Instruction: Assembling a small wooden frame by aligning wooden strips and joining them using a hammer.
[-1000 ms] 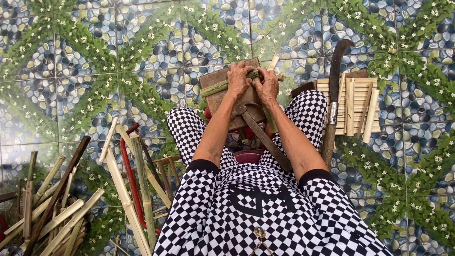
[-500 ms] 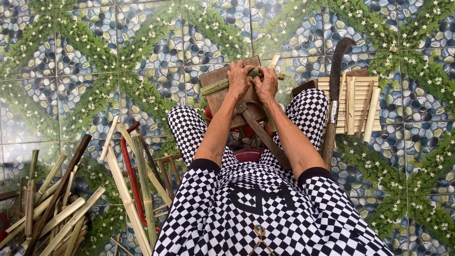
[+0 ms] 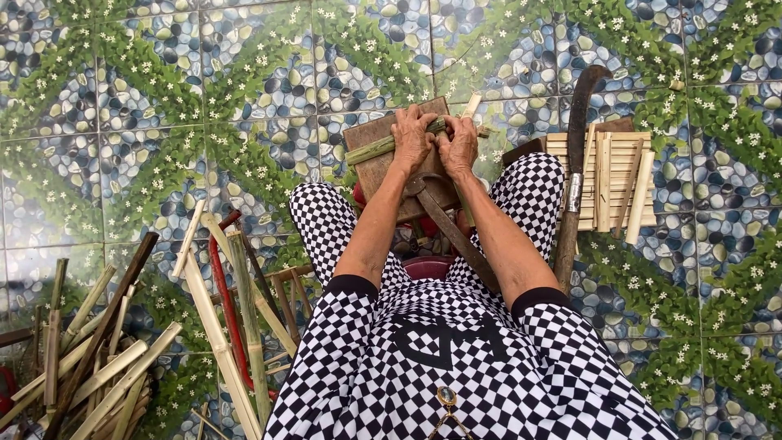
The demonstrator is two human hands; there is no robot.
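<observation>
Little has changed over the last second: both hands stay clamped on the green bamboo strip (image 3: 383, 148) lying across the wooden block (image 3: 376, 163), left hand (image 3: 413, 138) touching right hand (image 3: 459, 145), so the work there goes on. A curved knife (image 3: 575, 155) lies right of the block. No packages, labels or signs show.
</observation>
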